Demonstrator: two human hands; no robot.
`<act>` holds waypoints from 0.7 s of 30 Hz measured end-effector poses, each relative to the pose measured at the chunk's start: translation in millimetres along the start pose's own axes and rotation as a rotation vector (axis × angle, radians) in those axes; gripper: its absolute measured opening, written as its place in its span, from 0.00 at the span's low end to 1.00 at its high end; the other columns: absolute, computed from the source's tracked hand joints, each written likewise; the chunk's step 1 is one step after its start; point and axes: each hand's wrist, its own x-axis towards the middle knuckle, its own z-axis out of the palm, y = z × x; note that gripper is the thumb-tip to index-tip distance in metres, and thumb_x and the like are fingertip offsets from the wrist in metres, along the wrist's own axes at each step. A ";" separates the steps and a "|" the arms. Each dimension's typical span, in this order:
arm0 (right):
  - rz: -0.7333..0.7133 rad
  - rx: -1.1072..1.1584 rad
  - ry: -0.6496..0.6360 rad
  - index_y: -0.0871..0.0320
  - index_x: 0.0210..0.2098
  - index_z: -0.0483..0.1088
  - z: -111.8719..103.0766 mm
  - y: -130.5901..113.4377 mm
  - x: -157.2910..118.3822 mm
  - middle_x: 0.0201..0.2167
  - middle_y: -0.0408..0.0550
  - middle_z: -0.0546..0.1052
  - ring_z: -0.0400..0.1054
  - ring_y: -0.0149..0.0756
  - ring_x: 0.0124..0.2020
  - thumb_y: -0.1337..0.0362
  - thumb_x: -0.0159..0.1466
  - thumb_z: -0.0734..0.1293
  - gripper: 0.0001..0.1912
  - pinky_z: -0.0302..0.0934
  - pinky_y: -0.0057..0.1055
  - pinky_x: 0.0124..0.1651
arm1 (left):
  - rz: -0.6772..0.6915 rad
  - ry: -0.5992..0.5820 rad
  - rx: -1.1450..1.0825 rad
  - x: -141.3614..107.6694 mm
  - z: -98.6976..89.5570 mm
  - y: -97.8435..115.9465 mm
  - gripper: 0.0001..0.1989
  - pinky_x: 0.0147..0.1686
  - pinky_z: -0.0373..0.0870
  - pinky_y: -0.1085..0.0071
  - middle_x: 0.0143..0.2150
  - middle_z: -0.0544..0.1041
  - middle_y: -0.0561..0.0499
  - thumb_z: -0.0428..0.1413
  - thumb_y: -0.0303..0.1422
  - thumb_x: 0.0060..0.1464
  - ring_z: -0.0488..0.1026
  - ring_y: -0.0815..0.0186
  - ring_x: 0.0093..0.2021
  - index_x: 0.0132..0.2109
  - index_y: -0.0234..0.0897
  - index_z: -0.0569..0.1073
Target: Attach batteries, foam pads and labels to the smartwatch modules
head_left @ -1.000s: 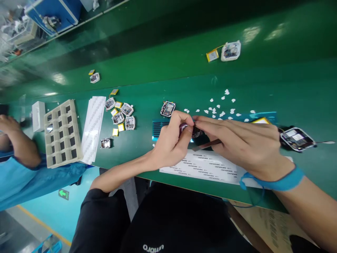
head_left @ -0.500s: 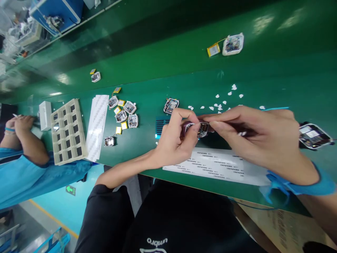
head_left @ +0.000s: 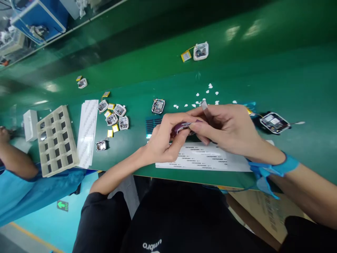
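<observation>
My left hand (head_left: 168,137) is closed round a small purple watch case (head_left: 179,127), its thumb along the near edge. Thumb and fingers of my right hand (head_left: 226,128) press at the case's right side. A flat silvery tool (head_left: 204,106), perhaps tweezers, sticks up from my right hand; its other end is hidden. The inside of the case is mostly covered by my fingers. Just beyond my left hand lies an opened watch housing (head_left: 158,105). A black-rimmed watch housing (head_left: 274,123) with a battery lies right of my right hand.
White printed sheets (head_left: 189,158) lie beneath my hands. Small white stickers (head_left: 207,91) are scattered beyond them. Several white housings (head_left: 119,110) with yellow batteries sit to the left, near a compartment tray (head_left: 73,151). Farther back is another housing (head_left: 200,51). A co-worker's arm (head_left: 18,158) is at far left.
My view has shifted, so the bench items appear farther left. My right hand has turned, bringing the flat tool end upright. The purple case has tilted, showing less of its inside.
</observation>
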 end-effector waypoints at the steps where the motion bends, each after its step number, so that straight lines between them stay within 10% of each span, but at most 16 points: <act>1: -0.008 -0.008 0.015 0.58 0.41 0.75 1.2 2.8 0.5 0.16 0.34 0.66 0.56 0.23 0.17 0.48 0.69 0.70 0.18 0.49 0.27 0.19 | 0.016 0.032 -0.016 0.7 0.3 -2.8 0.15 0.31 0.74 0.72 0.54 0.78 0.44 0.48 0.41 0.75 0.78 0.70 0.39 0.62 0.42 0.59; 9: -0.159 -0.176 0.164 0.55 0.24 0.73 -5.5 -4.5 12.2 0.14 0.38 0.67 0.56 0.26 0.16 0.40 0.66 0.72 0.26 0.50 0.31 0.22 | 0.010 0.081 -0.185 16.5 1.5 2.2 0.11 0.21 0.63 0.79 0.35 0.77 0.54 0.54 0.39 0.73 0.64 0.79 0.22 0.56 0.38 0.70; 14: -0.300 -0.191 0.460 0.51 0.09 0.53 -36.5 -44.9 -9.7 0.13 0.46 0.58 0.65 0.36 0.24 0.36 0.69 0.65 0.41 0.56 0.37 0.29 | 0.071 -0.307 0.161 0.6 9.0 9.8 0.13 0.26 0.71 0.78 0.42 0.87 0.48 0.51 0.37 0.74 0.74 0.76 0.25 0.51 0.34 0.77; 19: -0.048 -0.403 0.404 0.50 0.23 0.80 -51.9 -31.2 -64.5 0.13 0.47 0.66 0.57 0.33 0.15 0.25 0.66 0.54 0.42 0.49 0.38 0.19 | 0.497 -0.529 0.555 -17.1 12.9 -0.2 0.14 0.32 0.79 0.72 0.45 0.88 0.48 0.48 0.30 0.74 0.86 0.67 0.40 0.52 0.32 0.78; 21: 0.131 -0.356 0.382 0.51 0.29 0.82 -52.0 -10.9 -83.5 0.18 0.49 0.74 0.68 0.36 0.19 0.26 0.66 0.59 0.38 0.62 0.36 0.22 | 0.530 -0.508 0.615 -18.6 13.8 -0.1 0.13 0.31 0.78 0.73 0.48 0.88 0.50 0.49 0.29 0.73 0.85 0.68 0.38 0.52 0.33 0.78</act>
